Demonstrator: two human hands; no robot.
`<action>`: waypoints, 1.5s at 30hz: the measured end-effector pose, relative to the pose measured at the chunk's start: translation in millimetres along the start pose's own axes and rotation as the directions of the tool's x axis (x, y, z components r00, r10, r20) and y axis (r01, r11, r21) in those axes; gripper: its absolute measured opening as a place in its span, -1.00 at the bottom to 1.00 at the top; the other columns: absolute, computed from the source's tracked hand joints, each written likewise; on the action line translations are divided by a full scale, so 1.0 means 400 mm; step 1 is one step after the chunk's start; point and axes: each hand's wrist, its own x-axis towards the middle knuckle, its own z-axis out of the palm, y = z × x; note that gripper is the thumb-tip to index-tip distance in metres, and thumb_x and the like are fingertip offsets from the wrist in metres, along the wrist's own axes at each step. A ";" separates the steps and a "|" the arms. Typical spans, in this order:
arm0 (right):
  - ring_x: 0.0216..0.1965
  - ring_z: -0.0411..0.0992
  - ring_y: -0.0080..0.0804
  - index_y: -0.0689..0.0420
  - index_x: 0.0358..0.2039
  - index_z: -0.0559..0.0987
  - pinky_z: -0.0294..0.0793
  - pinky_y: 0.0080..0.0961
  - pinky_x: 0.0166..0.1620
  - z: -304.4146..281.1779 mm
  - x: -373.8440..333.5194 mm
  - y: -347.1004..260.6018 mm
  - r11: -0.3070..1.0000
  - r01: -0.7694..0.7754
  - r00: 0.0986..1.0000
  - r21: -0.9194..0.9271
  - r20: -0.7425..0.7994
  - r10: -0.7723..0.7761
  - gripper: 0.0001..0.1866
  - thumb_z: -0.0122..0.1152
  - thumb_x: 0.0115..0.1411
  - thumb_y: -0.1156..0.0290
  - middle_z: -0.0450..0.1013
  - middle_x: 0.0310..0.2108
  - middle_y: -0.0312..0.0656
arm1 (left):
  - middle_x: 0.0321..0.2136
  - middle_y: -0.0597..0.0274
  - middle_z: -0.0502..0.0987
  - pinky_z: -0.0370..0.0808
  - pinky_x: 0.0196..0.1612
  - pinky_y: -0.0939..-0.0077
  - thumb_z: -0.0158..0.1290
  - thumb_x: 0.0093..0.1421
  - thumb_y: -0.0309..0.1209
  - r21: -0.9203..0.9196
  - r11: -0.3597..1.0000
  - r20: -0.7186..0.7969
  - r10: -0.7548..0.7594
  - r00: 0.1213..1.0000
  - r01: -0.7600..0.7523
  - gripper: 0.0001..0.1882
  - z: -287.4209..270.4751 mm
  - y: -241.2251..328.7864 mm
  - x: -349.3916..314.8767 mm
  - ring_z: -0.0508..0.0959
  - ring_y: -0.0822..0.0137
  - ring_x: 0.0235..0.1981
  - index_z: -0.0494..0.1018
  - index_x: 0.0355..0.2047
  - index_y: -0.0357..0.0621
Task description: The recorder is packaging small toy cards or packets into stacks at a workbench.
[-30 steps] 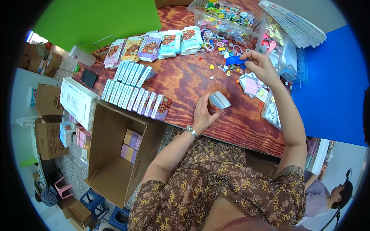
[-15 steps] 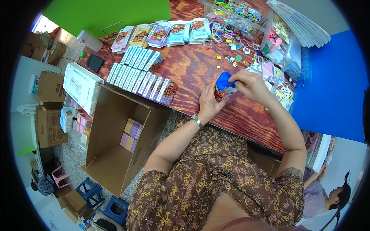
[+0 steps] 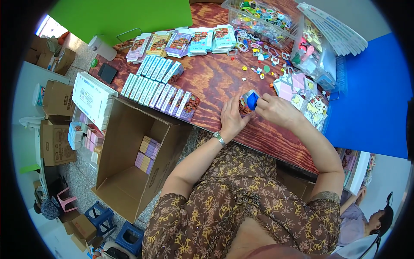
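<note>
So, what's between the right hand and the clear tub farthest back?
In the head view, small trinkets scattered on the table lie between the right hand and that tub.

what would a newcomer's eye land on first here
Probably the bright green panel at the upper left and the blue panel at the right, both big patches of plain colour. Next, near the middle, the blue packet that the right hand holds at the open top of the small printed box in the left hand.
</note>
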 end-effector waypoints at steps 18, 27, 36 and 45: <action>-0.20 0.53 -0.06 0.11 0.10 0.38 0.54 -0.16 -0.16 0.012 0.005 -0.085 0.791 -0.385 0.857 0.475 -0.135 0.498 -0.55 0.22 0.20 0.44 0.51 -0.02 -0.05 | -0.04 -0.13 0.47 0.42 0.05 0.06 0.37 -0.09 -0.37 0.023 0.997 -0.028 0.073 0.997 -0.072 -0.18 0.002 0.025 0.004 0.49 -0.11 0.00 0.28 0.18 -0.31; -0.39 0.60 -0.34 0.02 0.45 0.03 0.62 -0.38 -0.30 -0.011 -0.049 -0.110 0.364 -0.309 0.854 0.879 0.088 0.513 -0.13 0.25 0.20 0.48 0.32 0.21 0.09 | -0.06 -0.14 0.48 0.48 0.02 0.10 0.36 -0.07 -0.31 0.035 0.978 -0.076 0.208 0.975 -0.206 -0.20 0.021 0.028 0.005 0.52 -0.13 -0.04 0.29 0.16 -0.34; -0.26 0.61 -0.08 -0.10 0.24 0.40 0.65 -0.22 -0.27 0.055 -0.088 -0.131 0.728 -0.266 0.863 0.632 -0.182 0.472 -0.45 0.27 0.23 0.23 0.54 -0.03 -0.10 | -0.03 -0.08 0.46 0.48 0.02 0.16 0.39 -0.09 -0.42 -0.131 0.991 0.041 0.041 0.998 -0.035 -0.19 0.029 0.047 -0.006 0.50 -0.09 0.00 0.28 0.17 -0.24; -0.18 0.57 -0.11 0.10 0.13 0.49 0.58 -0.25 -0.18 0.234 -0.498 0.132 0.399 -0.737 0.300 0.546 -0.265 0.916 -0.55 0.29 0.22 0.38 0.61 -0.23 -0.04 | -0.08 0.03 0.49 0.48 -0.01 0.25 0.43 -0.01 -0.33 -0.145 0.989 0.024 0.005 1.000 -0.002 -0.18 0.074 -0.003 -0.012 0.54 0.11 -0.09 0.24 0.19 -0.26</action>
